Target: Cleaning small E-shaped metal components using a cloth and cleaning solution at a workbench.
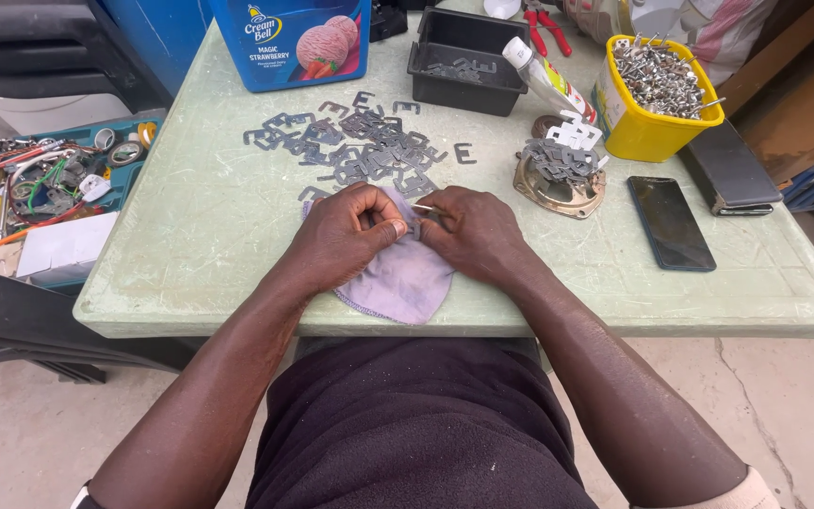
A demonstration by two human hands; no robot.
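My left hand (pixel 346 231) and my right hand (pixel 473 231) meet over a pale purple cloth (pixel 402 278) lying at the near edge of the green table (pixel 190 245). Both pinch the same small grey metal plate (pixel 419 223) between fingertips, the cloth bunched under it. Just beyond my hands lies a scatter of several flat grey E-shaped metal plates (pixel 360 141). My fingers hide most of the held plate.
A black tray (pixel 468 61) with a few plates stands at the back, a yellow tub of metal pieces (pixel 657 94) to the right. A round metal part stacked with plates (pixel 560 179), a phone (pixel 671 223), a dark case (pixel 727 170), a squeeze tube (pixel 544 75) and a blue tub (pixel 289 42) are nearby.
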